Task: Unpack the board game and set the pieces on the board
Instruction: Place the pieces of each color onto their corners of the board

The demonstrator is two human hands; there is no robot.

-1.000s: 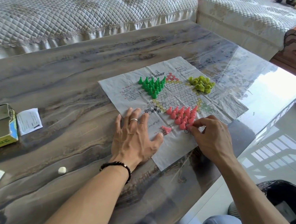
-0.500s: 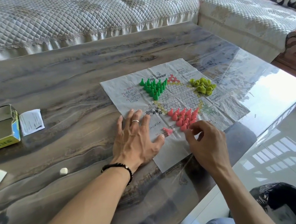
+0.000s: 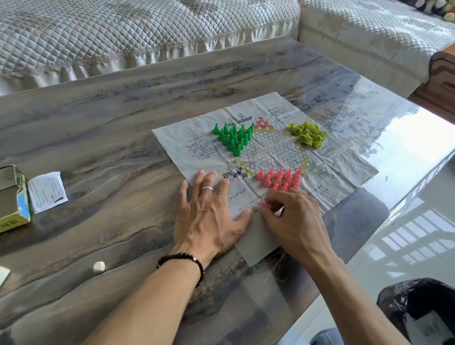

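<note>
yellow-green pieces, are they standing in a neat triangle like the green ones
No, the yellow-green pieces lie in a loose heap, many tipped over, while the green pieces stand upright in a triangle.

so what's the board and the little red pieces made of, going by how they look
The board looks like thin printed paper or soft plastic sheet: fold creases cross it, it wrinkles, and the left hand presses it flat. The red pieces look like moulded plastic: uniform bright colour, smooth identical cone shapes with a slight sheen. The right hand pinches one more.
</note>
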